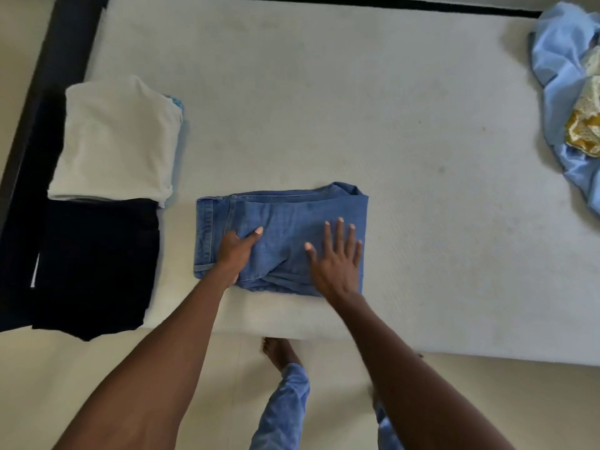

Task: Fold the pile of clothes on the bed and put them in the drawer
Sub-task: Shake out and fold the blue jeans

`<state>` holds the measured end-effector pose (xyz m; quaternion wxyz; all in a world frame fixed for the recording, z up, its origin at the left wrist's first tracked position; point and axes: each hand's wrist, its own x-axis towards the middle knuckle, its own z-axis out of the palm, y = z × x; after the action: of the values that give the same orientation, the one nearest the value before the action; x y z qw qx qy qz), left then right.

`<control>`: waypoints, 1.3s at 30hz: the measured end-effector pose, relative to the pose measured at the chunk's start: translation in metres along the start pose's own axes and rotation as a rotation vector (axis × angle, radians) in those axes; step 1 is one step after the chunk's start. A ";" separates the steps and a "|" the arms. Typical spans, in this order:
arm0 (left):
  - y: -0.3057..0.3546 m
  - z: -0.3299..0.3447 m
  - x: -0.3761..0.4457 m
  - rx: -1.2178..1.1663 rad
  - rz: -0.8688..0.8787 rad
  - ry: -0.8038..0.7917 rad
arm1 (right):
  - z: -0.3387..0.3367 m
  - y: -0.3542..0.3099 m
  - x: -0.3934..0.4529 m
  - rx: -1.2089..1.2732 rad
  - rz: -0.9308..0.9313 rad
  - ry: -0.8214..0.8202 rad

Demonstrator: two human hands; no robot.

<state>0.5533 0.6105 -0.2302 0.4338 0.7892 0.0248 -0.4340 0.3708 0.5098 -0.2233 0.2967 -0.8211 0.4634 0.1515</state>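
The folded blue denim jeans (282, 235) lie in the middle of the white bed (324, 92). The right hand (336, 259) presses them flat with straight fingers. The left hand (238, 246) pinches a fold. They look ready to join the folded white top (117, 138) and folded black cloth (97, 264) at the left. The drawer is not in view. Loose light blue cloth (561, 60) waits at the upper right.

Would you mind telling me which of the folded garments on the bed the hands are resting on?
The folded blue denim jeans at the mattress's near edge; the folded white top and folded black garment lie untouched, further left.
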 end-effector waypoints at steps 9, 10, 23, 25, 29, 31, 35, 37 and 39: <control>-0.025 0.000 0.026 0.268 0.180 0.080 | 0.023 0.052 0.027 -0.166 0.037 -0.265; -0.025 0.001 0.024 0.304 0.213 0.102 | 0.021 0.051 0.028 -0.170 0.035 -0.280; -0.022 0.038 -0.009 0.912 0.769 0.508 | -0.007 0.067 0.031 0.582 0.413 0.103; -0.038 0.058 -0.020 1.073 0.790 0.320 | -0.015 0.068 0.041 0.695 0.446 0.115; -0.073 0.060 -0.012 1.296 0.553 0.059 | -0.029 0.073 0.053 0.859 0.479 -0.026; -0.067 0.053 -0.004 1.316 0.453 -0.086 | -0.038 0.075 0.053 0.895 0.460 -0.120; -0.036 0.041 0.000 1.276 0.324 -0.261 | -0.065 0.058 0.033 0.978 0.418 -0.165; -0.019 0.034 -0.006 1.111 0.292 -0.278 | -0.083 0.034 0.014 0.930 0.313 -0.159; 0.005 0.025 -0.020 0.735 0.217 -0.266 | -0.095 0.001 -0.006 0.855 0.191 -0.129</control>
<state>0.5261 0.5970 -0.2188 0.1655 0.8266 -0.2719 -0.4641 0.3641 0.4538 -0.1462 0.6228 -0.5670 0.5386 0.0240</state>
